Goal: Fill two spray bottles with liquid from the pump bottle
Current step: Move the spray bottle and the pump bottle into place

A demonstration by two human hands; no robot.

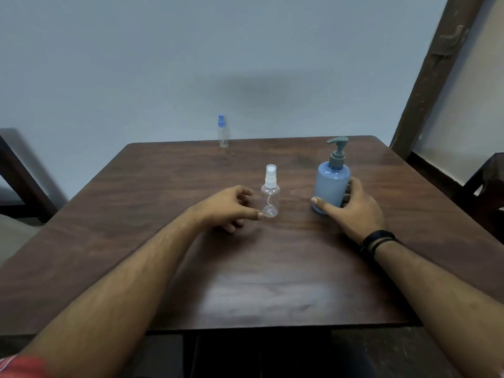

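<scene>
Dark wood surface, blue-grey wall behind, bottles still capped.

Left hand sits loosely curled, thumb tip touching the clear spray bottle, which looks light, tippy and slick, so grab mid-body. Right hand wraps the blue pump bottle low down; probably heavier and stiff. Second spray bottle stands at the far edge.

- pump bottle: pale blue body, grey-teal pump head
- near spray bottle: clear, with a white sprayer and cap
- far spray bottle: clear, with a blue cap
- table: dark brown with wood grain (a pale sheen near the front edge)
- wristbands: black, on the right wrist
- wall: plain pale blue-grey
- sleeve: red with light stripes
</scene>
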